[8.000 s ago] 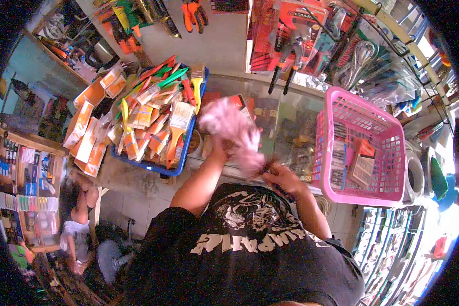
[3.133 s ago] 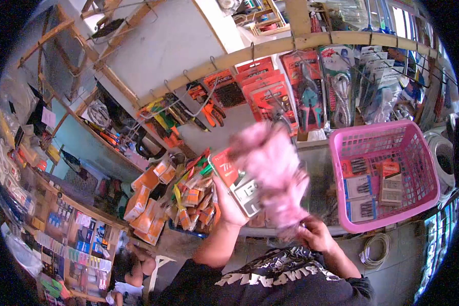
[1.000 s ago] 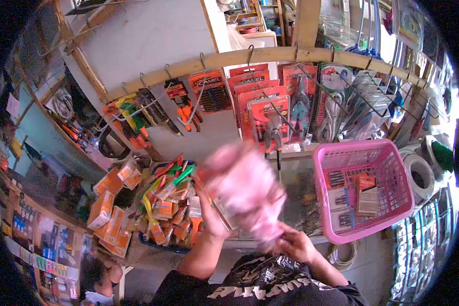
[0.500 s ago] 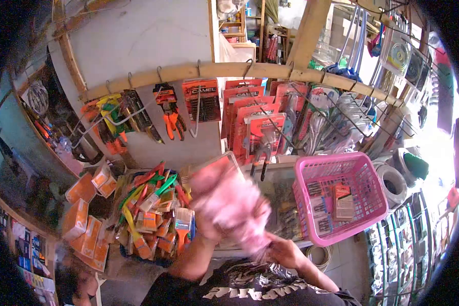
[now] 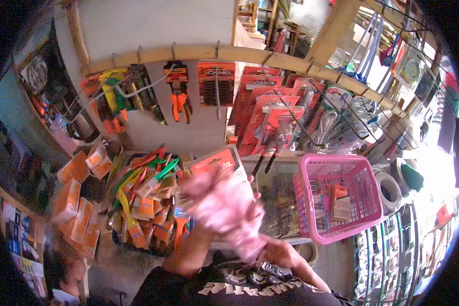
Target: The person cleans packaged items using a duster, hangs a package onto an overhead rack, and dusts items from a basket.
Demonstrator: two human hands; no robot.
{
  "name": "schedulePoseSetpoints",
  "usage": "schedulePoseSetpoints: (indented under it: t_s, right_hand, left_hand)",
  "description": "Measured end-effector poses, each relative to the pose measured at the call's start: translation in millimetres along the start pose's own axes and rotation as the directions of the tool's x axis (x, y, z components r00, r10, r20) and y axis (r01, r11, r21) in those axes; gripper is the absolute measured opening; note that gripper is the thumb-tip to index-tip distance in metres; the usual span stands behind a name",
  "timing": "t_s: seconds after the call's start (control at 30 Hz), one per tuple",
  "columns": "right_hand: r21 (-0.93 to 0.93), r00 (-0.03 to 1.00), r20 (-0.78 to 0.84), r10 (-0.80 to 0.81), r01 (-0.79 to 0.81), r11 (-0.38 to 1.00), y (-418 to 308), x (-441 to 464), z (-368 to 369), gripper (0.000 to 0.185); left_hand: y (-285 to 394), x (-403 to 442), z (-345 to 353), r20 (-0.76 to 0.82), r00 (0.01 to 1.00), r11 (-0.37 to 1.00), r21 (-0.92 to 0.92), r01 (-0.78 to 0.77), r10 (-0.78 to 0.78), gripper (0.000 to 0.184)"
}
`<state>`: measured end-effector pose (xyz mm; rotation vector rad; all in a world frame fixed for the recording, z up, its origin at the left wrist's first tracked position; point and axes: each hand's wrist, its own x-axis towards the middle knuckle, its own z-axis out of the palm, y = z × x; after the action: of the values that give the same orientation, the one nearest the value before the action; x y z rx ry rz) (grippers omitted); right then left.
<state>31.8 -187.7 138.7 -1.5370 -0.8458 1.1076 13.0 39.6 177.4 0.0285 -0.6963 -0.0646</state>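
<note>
In the head view, left of the pink basket (image 5: 343, 232), the left hand (image 5: 203, 235), partly hidden, has its fingertips curled round the edge of a pack (image 5: 232, 158). The right hand (image 5: 281, 252) clamps its fingers on a blurred cloth (image 5: 229, 206) covering most of it. Wiping seems under way; how much is done or left cannot be told.

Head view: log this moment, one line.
left hand: holding flat red-and-white package; right hand: gripping pink fabric cloth; cloth: blurred, partly covering package; pink plastic basket: at right
</note>
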Motion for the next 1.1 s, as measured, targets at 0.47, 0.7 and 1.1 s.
schedulePoseSetpoints:
  t_s: [0.47, 0.7, 1.1]
  right_hand:
    - [-0.257, 0.998, 0.006, 0.059, -0.055, 0.965, 11.1, -12.5, -55.2, 0.023]
    - [-0.204, 0.999, -0.003, 0.032, -0.032, 0.978, 13.3, -29.7, -54.9, 0.019]
    - [-0.145, 0.974, -0.025, 0.227, -0.228, 0.963, 3.7, -41.3, -62.6, 0.021]
  left_hand:
    - [-21.7, -65.7, 1.4, -0.315, 0.932, 0.981, 0.121, -0.15, 0.181, 0.072]
    - [-31.2, -96.4, -69.2, -0.564, 0.82, 0.953, 0.29, 0.088, 0.097, 0.045]
    - [-30.5, -99.0, -57.1, -0.617, 0.639, 0.875, 0.439, -0.205, 0.459, 0.049]
